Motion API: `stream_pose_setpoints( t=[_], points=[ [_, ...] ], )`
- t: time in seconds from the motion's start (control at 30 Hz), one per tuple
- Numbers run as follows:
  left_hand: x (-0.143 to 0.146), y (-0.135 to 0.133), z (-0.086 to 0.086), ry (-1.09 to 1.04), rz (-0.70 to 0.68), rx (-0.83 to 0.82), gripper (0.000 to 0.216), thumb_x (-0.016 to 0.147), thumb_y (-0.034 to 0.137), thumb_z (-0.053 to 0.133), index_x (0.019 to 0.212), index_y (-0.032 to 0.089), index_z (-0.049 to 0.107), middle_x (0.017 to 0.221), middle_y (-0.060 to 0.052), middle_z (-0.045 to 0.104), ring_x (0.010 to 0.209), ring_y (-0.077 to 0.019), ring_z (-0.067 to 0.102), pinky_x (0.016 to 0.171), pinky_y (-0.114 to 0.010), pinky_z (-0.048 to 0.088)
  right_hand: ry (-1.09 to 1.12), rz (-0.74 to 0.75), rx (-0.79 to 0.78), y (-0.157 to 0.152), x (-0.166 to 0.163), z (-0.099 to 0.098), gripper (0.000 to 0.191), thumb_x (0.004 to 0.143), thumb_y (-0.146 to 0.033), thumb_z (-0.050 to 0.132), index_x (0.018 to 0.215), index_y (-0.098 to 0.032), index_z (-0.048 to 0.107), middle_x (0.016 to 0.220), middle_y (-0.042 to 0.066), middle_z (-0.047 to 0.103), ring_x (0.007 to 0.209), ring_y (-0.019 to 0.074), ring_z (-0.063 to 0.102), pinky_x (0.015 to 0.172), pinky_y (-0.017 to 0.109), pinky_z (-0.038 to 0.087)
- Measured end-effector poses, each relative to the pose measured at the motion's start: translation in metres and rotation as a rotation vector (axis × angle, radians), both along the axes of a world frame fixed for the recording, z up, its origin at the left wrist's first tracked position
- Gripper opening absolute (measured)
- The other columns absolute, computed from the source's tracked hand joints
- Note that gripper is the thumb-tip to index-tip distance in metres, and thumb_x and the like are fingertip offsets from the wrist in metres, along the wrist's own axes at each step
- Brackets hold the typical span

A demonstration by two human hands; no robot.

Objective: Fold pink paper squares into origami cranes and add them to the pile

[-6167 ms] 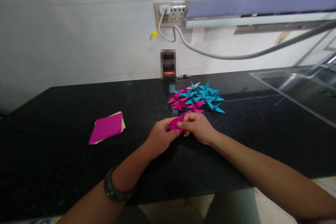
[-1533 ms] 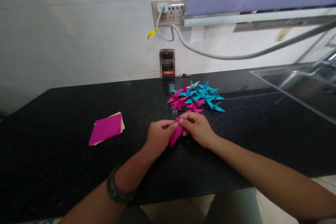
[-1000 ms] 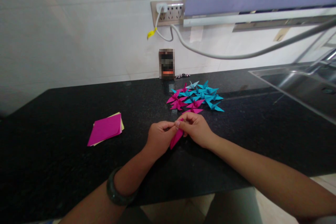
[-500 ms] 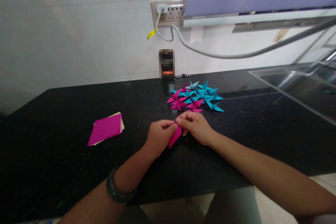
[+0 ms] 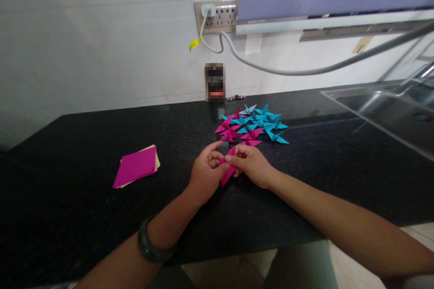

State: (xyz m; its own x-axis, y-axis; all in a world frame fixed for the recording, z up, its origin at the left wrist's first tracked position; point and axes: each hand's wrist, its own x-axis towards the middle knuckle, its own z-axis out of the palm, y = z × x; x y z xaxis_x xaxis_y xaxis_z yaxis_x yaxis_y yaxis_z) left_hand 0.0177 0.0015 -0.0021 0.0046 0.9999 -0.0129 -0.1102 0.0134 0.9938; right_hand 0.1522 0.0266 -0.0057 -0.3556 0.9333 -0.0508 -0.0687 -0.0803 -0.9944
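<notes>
Both hands meet over the black countertop (image 5: 84, 230) around a narrow folded piece of magenta paper (image 5: 228, 174). My left hand (image 5: 205, 175) grips it from the left, its index finger lifted. My right hand (image 5: 250, 165) pinches the paper's upper end between thumb and fingers. Just beyond the hands lies a cluster of several finished folded paper cranes (image 5: 252, 125), magenta on the left and blue on the right. A small stack of flat paper squares (image 5: 136, 172), magenta on top of pale yellow, lies to the left.
A stainless sink (image 5: 389, 110) is set into the counter at the right. A small dark object (image 5: 214, 82) stands against the white tiled wall. A wall socket (image 5: 215, 16) holds a white plug, and a grey cable (image 5: 305, 70) runs right across the wall.
The paper went from a wider flat fold held level to a narrow strip held slantwise. In the last half second my left index finger lifted off it.
</notes>
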Motion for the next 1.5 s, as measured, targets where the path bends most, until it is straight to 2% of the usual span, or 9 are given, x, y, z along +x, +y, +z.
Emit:
stream_pose_setpoints(
  t=[0.13,0.23,0.33,0.73,0.9,1.03,1.17,1.27,1.5],
  points=[
    [0.001,-0.001,0.002,0.018,0.025,-0.086,0.052,0.059,0.025,0.071,0.106,0.015,0.052,0.078,0.000,0.060,0.055,-0.0076,0.056,0.051,-0.019,0.044,0.039,-0.101,0.042,0.001,0.000,0.002,0.031,0.060,-0.040,0.071,0.062,-0.014,0.053,0.051,-0.005,0.055,0.040,0.0048,0.046,0.040,0.018,0.038],
    [0.002,-0.003,0.004,0.144,-0.126,-0.205,0.026,0.069,0.036,0.063,0.077,0.011,0.061,0.061,-0.003,0.061,0.051,-0.0096,0.055,0.048,-0.020,0.042,0.032,-0.183,0.062,0.001,0.001,0.004,0.033,0.058,-0.040,0.073,0.060,-0.015,0.052,0.051,-0.005,0.055,0.040,0.0049,0.044,0.039,0.018,0.036],
    [0.001,-0.004,0.004,0.252,-0.185,-0.198,0.030,0.073,0.042,0.057,0.061,0.013,0.059,0.047,-0.001,0.056,0.042,-0.0089,0.049,0.042,-0.020,0.038,0.024,-0.215,0.084,0.000,0.001,0.005,0.034,0.057,-0.042,0.072,0.061,-0.015,0.052,0.050,-0.005,0.054,0.039,0.0051,0.043,0.038,0.018,0.035],
    [-0.001,-0.003,0.007,0.276,-0.112,-0.139,0.026,0.071,0.037,0.059,0.057,0.015,0.056,0.040,0.002,0.052,0.037,-0.0077,0.043,0.041,-0.019,0.035,0.031,-0.407,0.179,0.008,0.009,0.003,0.033,0.066,-0.039,0.067,0.055,-0.019,0.043,0.040,-0.007,0.043,0.034,0.0062,0.037,0.036,0.020,0.028],
    [-0.002,-0.003,0.006,0.120,-0.115,-0.190,0.034,0.073,0.046,0.057,0.062,0.013,0.059,0.046,-0.001,0.058,0.044,-0.0096,0.052,0.046,-0.020,0.040,-0.104,-0.626,0.517,0.013,0.025,0.009,0.015,0.074,-0.031,0.062,0.067,-0.020,0.054,0.053,-0.002,0.054,0.047,0.0111,0.049,0.048,0.025,0.041],
    [-0.003,0.000,0.006,-0.173,-0.151,-0.228,0.045,0.074,0.054,0.053,0.080,0.011,0.064,0.069,-0.008,0.068,0.064,-0.0156,0.063,0.058,-0.025,0.048,-0.349,-0.288,0.981,0.005,0.025,0.008,0.007,0.076,-0.020,0.059,0.077,-0.022,0.065,0.083,0.005,0.063,0.081,0.0163,0.059,0.074,0.031,0.047],
    [-0.007,0.003,0.005,-0.284,-0.134,-0.185,0.030,0.073,0.041,0.060,0.078,0.012,0.063,0.065,-0.004,0.066,0.058,-0.0120,0.060,0.059,-0.024,0.048,-0.464,0.020,1.139,0.001,0.021,0.003,0.015,0.077,-0.023,0.059,0.090,-0.023,0.065,0.095,0.006,0.060,0.090,0.0171,0.057,0.076,0.031,0.047],
    [-0.011,0.005,0.002,-0.251,-0.125,-0.165,0.023,0.073,0.034,0.061,0.078,0.012,0.064,0.067,-0.003,0.066,0.059,-0.0106,0.059,0.059,-0.022,0.047,-0.418,0.033,1.170,0.001,0.020,0.002,0.024,0.072,-0.031,0.066,0.093,-0.020,0.063,0.094,0.008,0.057,0.089,0.0182,0.055,0.074,0.033,0.048],
    [-0.008,0.003,0.000,-0.153,-0.195,-0.151,0.026,0.072,0.035,0.063,0.082,0.012,0.065,0.074,-0.004,0.067,0.063,-0.0116,0.059,0.063,-0.025,0.047,-0.471,-0.178,0.971,0.002,0.018,0.001,0.023,0.076,-0.021,0.059,0.098,-0.017,0.057,0.083,0.005,0.055,0.072,0.0139,0.053,0.057,0.024,0.047]
  ],
)
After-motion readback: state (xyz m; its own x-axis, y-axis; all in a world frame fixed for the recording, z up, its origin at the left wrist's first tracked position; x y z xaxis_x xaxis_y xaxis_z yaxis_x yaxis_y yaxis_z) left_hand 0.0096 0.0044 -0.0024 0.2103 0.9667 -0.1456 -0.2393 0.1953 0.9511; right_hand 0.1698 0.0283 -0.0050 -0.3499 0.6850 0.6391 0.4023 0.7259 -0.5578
